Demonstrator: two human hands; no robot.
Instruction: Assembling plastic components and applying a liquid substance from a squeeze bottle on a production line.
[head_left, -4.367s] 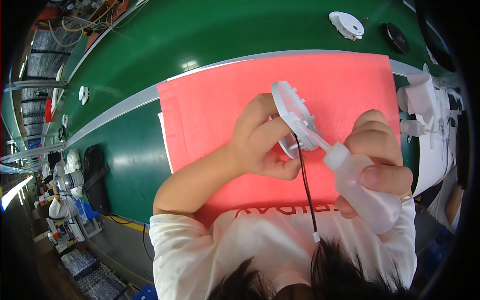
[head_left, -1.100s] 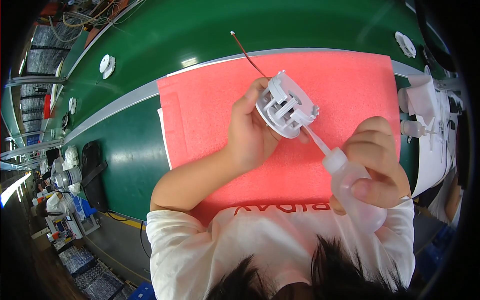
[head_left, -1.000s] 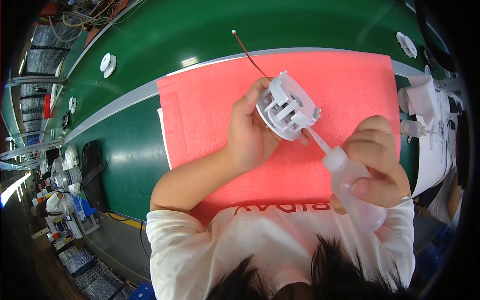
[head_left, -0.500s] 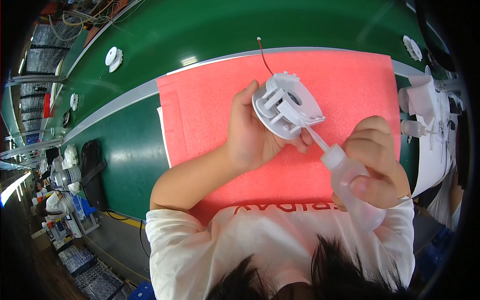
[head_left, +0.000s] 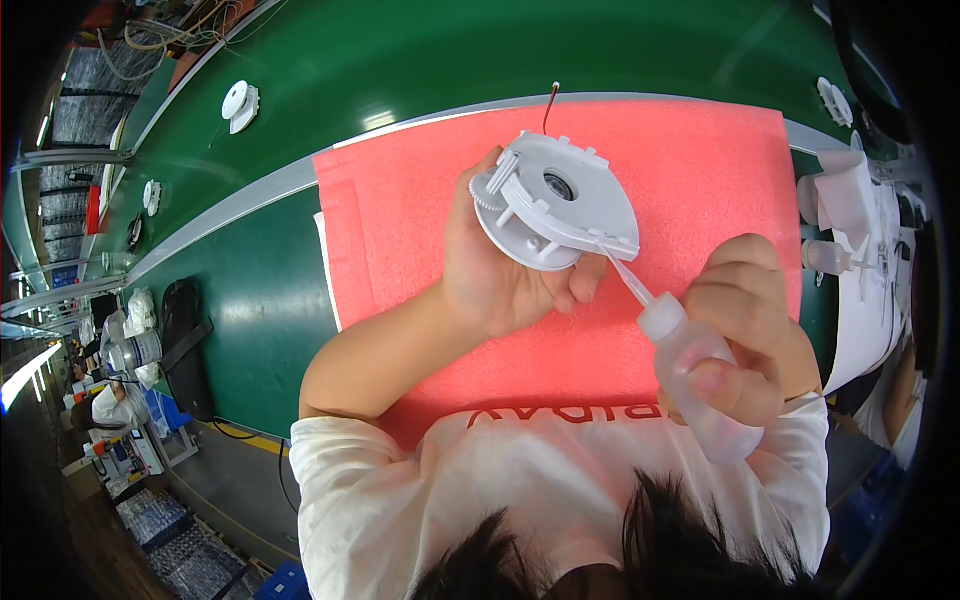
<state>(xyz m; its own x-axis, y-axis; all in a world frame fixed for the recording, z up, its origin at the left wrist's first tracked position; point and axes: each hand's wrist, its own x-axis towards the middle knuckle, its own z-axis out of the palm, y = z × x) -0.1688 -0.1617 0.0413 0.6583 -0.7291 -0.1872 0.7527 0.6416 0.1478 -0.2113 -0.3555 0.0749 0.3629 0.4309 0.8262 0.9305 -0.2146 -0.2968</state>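
Observation:
My left hand (head_left: 490,265) is closed around the rim of a white plastic assembly (head_left: 590,190), holding it tilted above the pink mat. The assembly has a round base, a small gear at its left, a dark round opening in its upper plate, and a red-brown wire (head_left: 551,108) at its far side. In my right hand (head_left: 745,330) is a translucent squeeze bottle (head_left: 700,385) with a white cap, wrapped by the fingers. Its thin nozzle reaches the assembly's near right edge; whether the tip touches is hard to tell. Some left fingertips lie beneath the base.
A pink foam mat (head_left: 400,190) covers the bench before me. Beyond a metal edge runs a green belt (head_left: 480,45) carrying similar white assemblies (head_left: 240,106). Another small bottle (head_left: 826,257) lies at the right by a white sheet (head_left: 860,320). A black bag (head_left: 184,345) is at the left.
My left hand has turned the assembly, showing more of its upper plate and the gear, and shifted it slightly left. The bottle followed a little left. Assemblies on the belt have moved right.

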